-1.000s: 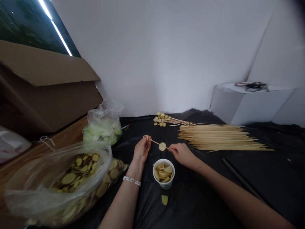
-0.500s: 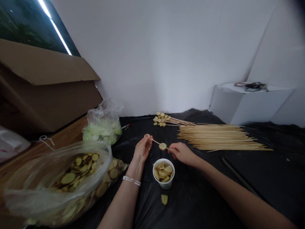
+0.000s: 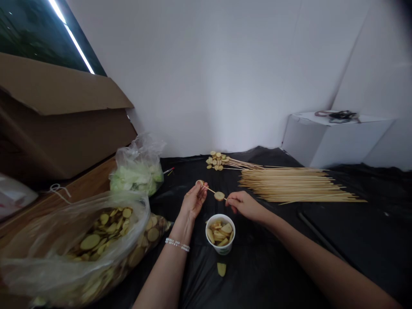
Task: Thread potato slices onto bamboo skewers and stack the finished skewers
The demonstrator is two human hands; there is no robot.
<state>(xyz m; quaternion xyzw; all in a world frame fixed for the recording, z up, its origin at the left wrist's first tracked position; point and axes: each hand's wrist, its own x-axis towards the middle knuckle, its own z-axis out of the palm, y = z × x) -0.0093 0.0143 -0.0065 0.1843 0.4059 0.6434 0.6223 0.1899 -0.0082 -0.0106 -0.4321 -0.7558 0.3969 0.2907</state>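
Observation:
Between my hands is a thin wooden skewer (image 3: 209, 189) carrying two round pale slices. My left hand (image 3: 194, 200) is closed on the slice (image 3: 200, 183) at the skewer's far left end. The other slice (image 3: 219, 196) sits further along, close to my right hand (image 3: 240, 203), whose fingers pinch the skewer. Just below stands a white cup (image 3: 220, 235) with several slices inside. A single slice (image 3: 221, 269) lies on the black cover in front of the cup.
Bare skewers (image 3: 296, 185) lie at the right, beside loaded skewers (image 3: 217, 160). An open plastic bag of slices (image 3: 77, 262), a bag of pale green pieces (image 3: 137, 171) and a cardboard box (image 3: 64, 137) stand left. A white box (image 3: 331, 139) is back right.
The whole view has shifted slightly. My hands keep the same hold on the skewer and slice, with hardly any movement.

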